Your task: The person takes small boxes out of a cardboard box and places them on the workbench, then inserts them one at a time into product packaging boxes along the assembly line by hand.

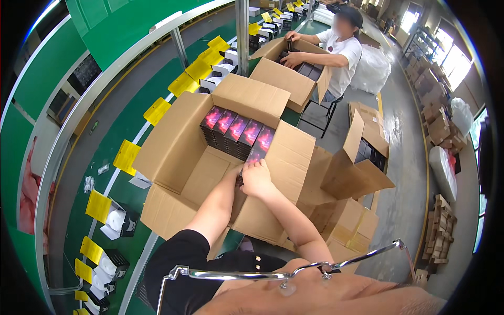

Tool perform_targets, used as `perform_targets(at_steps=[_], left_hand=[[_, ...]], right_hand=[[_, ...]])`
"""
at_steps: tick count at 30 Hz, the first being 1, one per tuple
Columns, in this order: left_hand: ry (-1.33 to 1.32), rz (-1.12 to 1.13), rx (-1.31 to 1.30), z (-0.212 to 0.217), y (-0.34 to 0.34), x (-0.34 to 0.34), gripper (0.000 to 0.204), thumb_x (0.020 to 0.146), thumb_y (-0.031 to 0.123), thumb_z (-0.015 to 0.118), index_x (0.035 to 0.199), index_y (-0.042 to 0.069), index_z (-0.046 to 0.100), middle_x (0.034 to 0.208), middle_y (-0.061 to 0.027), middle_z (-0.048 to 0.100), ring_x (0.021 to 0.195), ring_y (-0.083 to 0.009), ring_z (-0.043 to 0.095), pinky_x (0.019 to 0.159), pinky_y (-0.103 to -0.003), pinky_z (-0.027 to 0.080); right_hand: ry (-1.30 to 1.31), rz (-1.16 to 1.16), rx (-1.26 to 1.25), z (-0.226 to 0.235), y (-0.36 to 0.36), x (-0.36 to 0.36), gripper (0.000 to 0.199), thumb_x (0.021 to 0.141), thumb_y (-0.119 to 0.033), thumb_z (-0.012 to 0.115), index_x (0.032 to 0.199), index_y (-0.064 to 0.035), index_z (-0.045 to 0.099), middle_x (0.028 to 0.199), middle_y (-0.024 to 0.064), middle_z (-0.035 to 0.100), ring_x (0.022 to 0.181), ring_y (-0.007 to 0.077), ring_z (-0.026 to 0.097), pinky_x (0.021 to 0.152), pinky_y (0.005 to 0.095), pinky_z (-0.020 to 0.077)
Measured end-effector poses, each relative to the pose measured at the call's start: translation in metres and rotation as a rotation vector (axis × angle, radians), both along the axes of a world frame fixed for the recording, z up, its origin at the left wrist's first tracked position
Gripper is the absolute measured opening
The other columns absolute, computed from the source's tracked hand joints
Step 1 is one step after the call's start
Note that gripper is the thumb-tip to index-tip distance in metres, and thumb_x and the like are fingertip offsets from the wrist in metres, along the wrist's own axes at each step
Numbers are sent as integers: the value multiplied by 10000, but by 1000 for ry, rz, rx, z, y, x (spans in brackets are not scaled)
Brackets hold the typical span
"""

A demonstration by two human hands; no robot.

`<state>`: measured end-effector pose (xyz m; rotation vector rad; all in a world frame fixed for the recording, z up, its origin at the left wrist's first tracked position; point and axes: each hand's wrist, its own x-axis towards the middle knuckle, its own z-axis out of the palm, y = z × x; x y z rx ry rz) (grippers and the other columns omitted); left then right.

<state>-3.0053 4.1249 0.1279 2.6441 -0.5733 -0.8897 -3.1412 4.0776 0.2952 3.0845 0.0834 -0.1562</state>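
open carton (178,142): row of dark boxes (237,128) at 12 | our right hand (257,178) pinching one box (255,155) | left hand (234,170): hidden, cannot tell

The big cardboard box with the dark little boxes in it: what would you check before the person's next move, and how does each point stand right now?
1. Flaps of the cardboard box folded out of the way: ok.
2. Row of small boxes upright and tight against the far wall: ok.
3. Both hands on the small box going in: right hand rests on it, ok; left hand mostly hidden behind the right, cannot tell.
4. Bare space on the box floor near the person: ok.
5. Co-worker busy at a separate box, apart from these hands: ok.
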Motion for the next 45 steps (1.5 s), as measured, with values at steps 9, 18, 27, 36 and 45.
perform_targets(at_steps=[9, 18, 27, 36, 45], left_hand=[[88, 180, -199, 12, 27, -7, 461, 933, 521, 491, 1148, 141, 635, 1114, -42, 676, 1017, -234, 638, 824, -403, 505], [342, 578, -1119, 119, 153, -27, 503, 929, 568, 462, 1179, 163, 623, 1151, -28, 668, 1043, -229, 631, 826, -421, 507], [399, 829, -1951, 138, 404, -255, 546, 924, 615, 434, 1210, 186, 611, 1189, -13, 660, 1070, -224, 624, 828, -439, 509], [558, 1189, -2502, -24, 510, -476, 589, 919, 662, 405, 1241, 208, 599, 1226, 2, 651, 1096, -219, 617, 830, -457, 510], [536, 1281, -2781, -42, 611, -547, 560, 928, 599, 449, 1195, 134, 613, 1198, -75, 666, 1071, -275, 631, 934, -488, 492]], right_hand=[[-237, 60, 59, -2, 7, 11, 608, 676, -231, 793, 1204, 3, 600, 1140, 134, 625, 1113, 284, 570, 916, 431, 414], [-813, 514, 416, 116, 123, -37, 333, 758, -144, 704, 1084, -97, 656, 1137, 65, 629, 1104, 285, 549, 916, 445, 371], [-848, 1265, 628, 160, 342, -144, 256, 749, -226, 732, 983, -134, 680, 1083, 40, 631, 1057, 248, 555, 909, 437, 349], [-115, 1781, 695, -39, 586, -265, 208, 736, -253, 695, 867, -99, 644, 903, 64, 591, 977, 288, 523, 871, 460, 367], [146, 1937, 378, -167, 738, -356, 257, 714, -321, 686, 851, -104, 674, 889, 57, 602, 983, 253, 529, 892, 431, 372]])
